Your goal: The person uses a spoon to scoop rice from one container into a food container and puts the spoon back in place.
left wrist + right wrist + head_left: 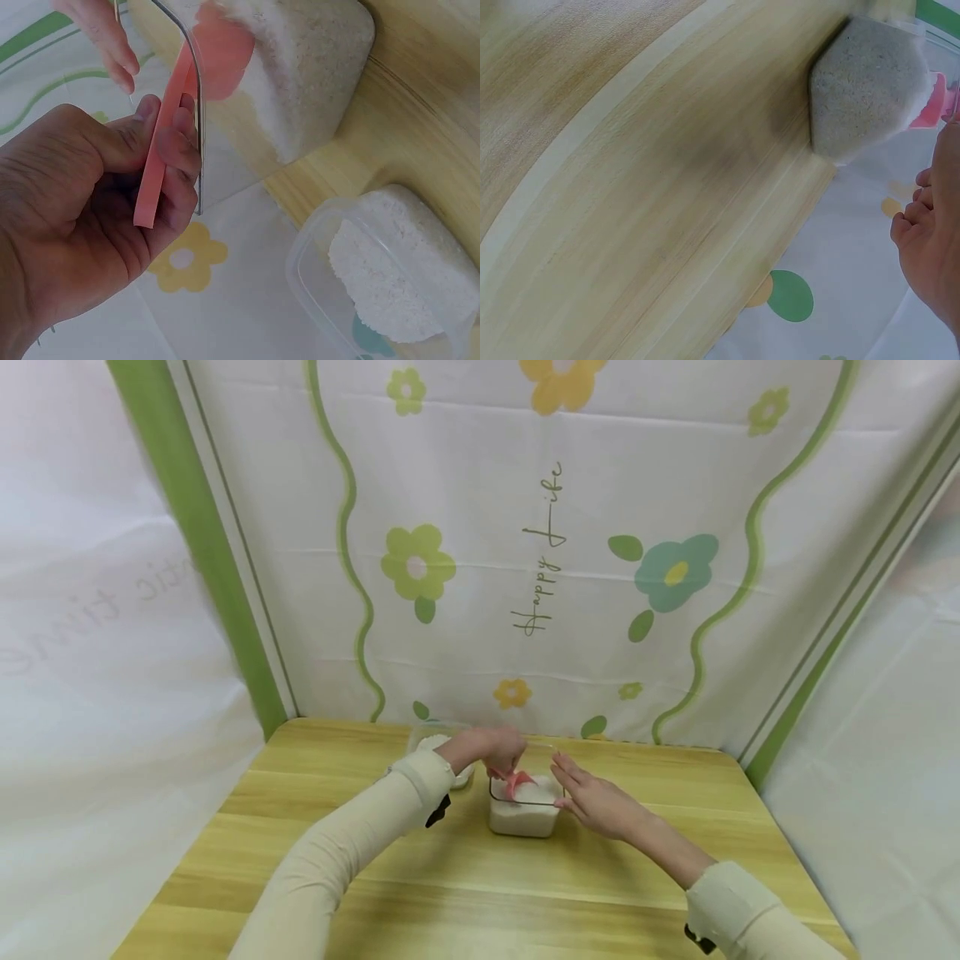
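My left hand (pixel 504 750) grips the flat handle of a pink scoop (pixel 155 161), fingers curled round it. The scoop's head dips into a clear, dark-rimmed container (pixel 522 832) filled with white grains that look like rice (pixel 307 75). In the right wrist view the pink scoop (pixel 932 105) shows just above the grains. At the container's right side is my right hand (pixel 603 806), fingers extended, with the thumb by the front rim and fingertips by the back corner. Whether it firmly touches the rim is hard to tell.
Behind and left of the container, a second clear plastic tub (pixel 296 259) holds more white grains (pixel 390 277). Both stand on a wooden table (pixel 450 910), near its far edge. A white flowered curtain (pixel 480 635) hangs behind, with white sheets at both sides.
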`<state>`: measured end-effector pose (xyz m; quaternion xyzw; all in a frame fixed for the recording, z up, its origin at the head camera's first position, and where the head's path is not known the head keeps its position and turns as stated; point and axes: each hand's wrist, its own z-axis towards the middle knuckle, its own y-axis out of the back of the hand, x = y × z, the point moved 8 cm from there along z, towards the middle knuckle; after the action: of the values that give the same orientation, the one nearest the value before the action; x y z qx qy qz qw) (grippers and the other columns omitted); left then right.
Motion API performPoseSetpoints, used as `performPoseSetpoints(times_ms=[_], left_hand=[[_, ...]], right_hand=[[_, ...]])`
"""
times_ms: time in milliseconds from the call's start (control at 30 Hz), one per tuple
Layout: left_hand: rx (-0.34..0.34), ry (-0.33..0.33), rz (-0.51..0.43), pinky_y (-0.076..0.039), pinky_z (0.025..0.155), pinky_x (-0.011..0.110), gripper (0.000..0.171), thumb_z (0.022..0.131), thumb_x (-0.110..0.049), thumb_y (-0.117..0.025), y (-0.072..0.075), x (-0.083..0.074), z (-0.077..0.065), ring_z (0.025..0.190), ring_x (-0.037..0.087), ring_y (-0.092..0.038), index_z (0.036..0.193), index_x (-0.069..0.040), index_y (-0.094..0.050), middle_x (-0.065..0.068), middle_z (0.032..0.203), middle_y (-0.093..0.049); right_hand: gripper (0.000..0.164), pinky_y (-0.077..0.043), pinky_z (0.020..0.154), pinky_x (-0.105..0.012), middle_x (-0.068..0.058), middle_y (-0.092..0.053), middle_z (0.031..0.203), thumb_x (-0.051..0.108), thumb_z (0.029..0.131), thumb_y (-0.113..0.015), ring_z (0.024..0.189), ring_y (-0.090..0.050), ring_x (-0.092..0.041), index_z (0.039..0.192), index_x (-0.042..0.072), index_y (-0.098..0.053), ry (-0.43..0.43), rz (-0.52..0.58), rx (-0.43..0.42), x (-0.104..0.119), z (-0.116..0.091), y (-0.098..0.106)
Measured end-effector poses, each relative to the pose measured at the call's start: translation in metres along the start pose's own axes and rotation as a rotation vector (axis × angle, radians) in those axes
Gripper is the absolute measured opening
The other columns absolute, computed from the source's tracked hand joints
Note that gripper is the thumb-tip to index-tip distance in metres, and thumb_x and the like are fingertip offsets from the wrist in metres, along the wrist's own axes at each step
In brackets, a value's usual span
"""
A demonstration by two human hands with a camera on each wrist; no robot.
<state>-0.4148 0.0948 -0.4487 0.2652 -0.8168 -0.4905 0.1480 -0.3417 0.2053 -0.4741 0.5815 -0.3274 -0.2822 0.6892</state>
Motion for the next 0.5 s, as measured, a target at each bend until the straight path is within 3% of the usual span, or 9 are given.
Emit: performPoseSetpoints(times_ms=[267, 500], left_hand=[[0.022, -0.028, -0.029, -0.024, 0.046, 0.017, 0.048, 0.098, -0.011, -0.057, -0.004, 0.005, 0.002, 0.041, 0.001, -0.038, 0.051, -0.019, -0.063, -0.011, 0.048, -0.055], [-0.059, -0.103, -0.19, -0.024, 0.048, 0.018, 0.045, 0.098, -0.006, -0.056, -0.003, 0.008, -0.012, 0.042, 0.001, -0.042, 0.055, -0.007, -0.069, -0.005, 0.051, -0.06]], right_hand=[[0.064, -0.05, 0.099, -0.048, -0.023, -0.024, 0.162, 0.038, 0.105, -0.046, 0.133, -0.051, -0.039, 0.152, -0.004, -0.035, 0.003, -0.006, -0.003, 0.0, 0.0, 0.0], [0.064, -0.051, 0.097, -0.049, -0.026, -0.025, 0.161, 0.041, 0.106, -0.043, 0.124, -0.058, -0.039, 0.151, -0.005, -0.036, 0.02, -0.016, -0.01, 0.002, 0.0, 0.002]])
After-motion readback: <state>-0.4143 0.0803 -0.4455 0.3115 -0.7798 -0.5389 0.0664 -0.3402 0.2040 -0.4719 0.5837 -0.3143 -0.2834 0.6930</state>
